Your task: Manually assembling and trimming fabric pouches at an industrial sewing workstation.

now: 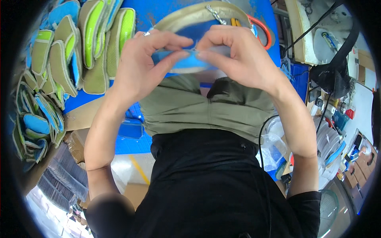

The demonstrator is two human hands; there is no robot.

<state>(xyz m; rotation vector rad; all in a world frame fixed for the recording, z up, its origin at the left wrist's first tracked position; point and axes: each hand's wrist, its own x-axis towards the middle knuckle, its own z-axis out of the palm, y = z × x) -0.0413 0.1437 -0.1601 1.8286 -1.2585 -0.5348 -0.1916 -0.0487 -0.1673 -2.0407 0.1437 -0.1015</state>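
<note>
Both hands meet over the blue table (254, 12). The left hand (145, 59) and the right hand (234, 55) each pinch one end of a blue padded fabric piece (186, 63), fingers closed on it, holding it just above the table's near edge. A stack of green and blue padded pieces (79, 47) stands left of them. Orange-handled scissors (260, 27) lie beyond the right hand.

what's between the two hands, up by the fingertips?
Head view: a blue fabric piece, pinched from both sides by the left hand and the right hand. It fills the gap between the fingertips; a tan-edged blue piece lies behind.
</note>
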